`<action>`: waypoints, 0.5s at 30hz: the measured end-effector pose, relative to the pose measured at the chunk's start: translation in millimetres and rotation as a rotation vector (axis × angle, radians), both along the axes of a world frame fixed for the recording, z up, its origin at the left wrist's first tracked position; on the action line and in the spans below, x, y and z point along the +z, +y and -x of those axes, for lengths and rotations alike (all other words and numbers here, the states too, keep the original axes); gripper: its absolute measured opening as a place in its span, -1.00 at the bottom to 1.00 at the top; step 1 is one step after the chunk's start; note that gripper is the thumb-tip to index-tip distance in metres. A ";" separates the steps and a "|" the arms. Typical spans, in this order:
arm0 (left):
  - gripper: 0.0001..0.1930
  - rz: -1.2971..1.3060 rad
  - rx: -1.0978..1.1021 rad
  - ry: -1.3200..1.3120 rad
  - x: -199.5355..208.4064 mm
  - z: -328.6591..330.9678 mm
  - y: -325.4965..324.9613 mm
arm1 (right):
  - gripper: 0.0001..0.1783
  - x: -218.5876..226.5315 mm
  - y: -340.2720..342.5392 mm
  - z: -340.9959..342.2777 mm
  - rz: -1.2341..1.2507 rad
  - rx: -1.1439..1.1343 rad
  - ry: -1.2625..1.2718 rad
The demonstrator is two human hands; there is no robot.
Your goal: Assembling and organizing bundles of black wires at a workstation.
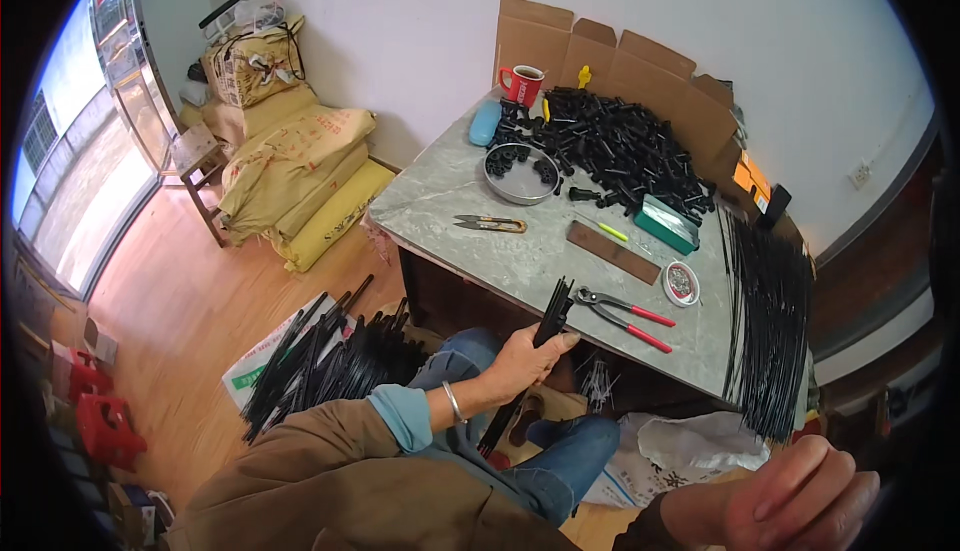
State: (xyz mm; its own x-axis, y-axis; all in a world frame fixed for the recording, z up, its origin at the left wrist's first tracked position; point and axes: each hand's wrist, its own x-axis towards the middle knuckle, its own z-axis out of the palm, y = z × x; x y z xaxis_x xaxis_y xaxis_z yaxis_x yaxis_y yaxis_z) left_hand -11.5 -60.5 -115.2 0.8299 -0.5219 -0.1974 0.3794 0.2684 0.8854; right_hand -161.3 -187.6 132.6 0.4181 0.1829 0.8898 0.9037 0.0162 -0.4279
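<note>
My left hand (522, 363) is wrapped round a bundle of thin black rods (553, 313). Their upper ends stand up beside the table's front edge, and the lower part slants down over my lap. At the lower right, away from the table, my right hand (800, 499) has its fingers curled in; whatever is in them, if anything, is hidden. Nearest the bundle on the table lie red-handled pincers (625, 318). Beyond them are a brown flat bar (612, 253), a yellow-green pen-like tool (612, 233) and thread snips (490, 224). A small white dish (681, 284) holds small metal bits.
Black handle-like parts (625, 146) are heaped before a cardboard screen (640, 56). A metal bowl (520, 191), red mug (522, 84) and green box (666, 225) share the grey table (430, 196). Long black rods (770, 321) overhang its right end; more rods (330, 361) lie at floor level left.
</note>
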 end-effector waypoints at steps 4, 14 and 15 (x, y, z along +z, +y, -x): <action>-0.66 -0.012 0.013 0.007 1.2 0.3 2.2 | -0.86 2.2 -1.9 -1.6 0.023 0.009 0.005; -0.63 -0.071 0.031 -0.013 3.7 -11.0 7.9 | -0.86 -72.2 -35.9 -33.0 0.000 -0.315 0.090; -0.63 -0.048 0.050 -0.034 8.1 -18.4 8.7 | -0.95 -96.0 -28.0 -44.0 0.074 -0.760 0.120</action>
